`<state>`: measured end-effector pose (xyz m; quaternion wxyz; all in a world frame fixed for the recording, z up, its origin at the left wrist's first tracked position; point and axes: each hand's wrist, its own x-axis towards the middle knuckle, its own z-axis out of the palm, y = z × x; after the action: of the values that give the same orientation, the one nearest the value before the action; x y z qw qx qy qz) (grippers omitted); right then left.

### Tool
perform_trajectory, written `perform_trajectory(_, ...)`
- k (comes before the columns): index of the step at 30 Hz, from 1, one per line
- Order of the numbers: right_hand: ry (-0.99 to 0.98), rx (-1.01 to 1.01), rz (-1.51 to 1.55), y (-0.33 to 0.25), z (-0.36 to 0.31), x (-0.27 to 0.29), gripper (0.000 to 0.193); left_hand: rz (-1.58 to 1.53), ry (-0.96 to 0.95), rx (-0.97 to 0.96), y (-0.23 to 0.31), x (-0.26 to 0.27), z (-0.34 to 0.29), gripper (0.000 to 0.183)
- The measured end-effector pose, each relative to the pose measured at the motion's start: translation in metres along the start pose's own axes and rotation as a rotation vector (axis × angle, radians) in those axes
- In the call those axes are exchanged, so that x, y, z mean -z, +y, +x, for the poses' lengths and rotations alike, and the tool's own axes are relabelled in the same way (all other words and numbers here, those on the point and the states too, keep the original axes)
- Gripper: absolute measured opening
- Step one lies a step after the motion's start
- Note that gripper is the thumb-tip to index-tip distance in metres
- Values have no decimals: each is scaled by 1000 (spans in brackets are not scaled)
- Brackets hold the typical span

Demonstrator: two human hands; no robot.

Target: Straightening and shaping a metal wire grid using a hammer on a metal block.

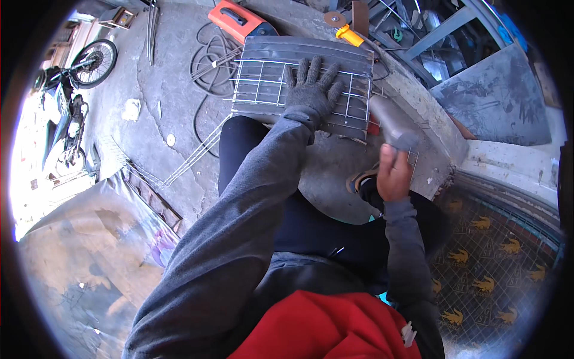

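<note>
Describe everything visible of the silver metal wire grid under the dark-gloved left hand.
The silver metal wire grid has thin, straight wires crossing to form mostly rectangular openings. It looks rigid and lies roughly flat on the dark grey ribbed slab, whose far part stays uncovered. The left hand, in a dark grey knitted glove, rests on its middle with fingers spread, hiding that part.

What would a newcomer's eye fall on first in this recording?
Probably the bright red cloth at bottom centre, over the person's front. Next, the grey-gloved left hand, spread on a silvery wire grid over a dark slatted panel, upper centre. Above and left of it, the boxy orange machine with a black handle stands out.
</note>
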<state>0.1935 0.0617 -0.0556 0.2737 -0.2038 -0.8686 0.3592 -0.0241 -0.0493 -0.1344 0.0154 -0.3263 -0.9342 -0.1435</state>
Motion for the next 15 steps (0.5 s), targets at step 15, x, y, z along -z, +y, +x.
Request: perform_trajectory(15,-149,-265,88,-11,8,40,31,10,-62,17,-8,7,-8,60)
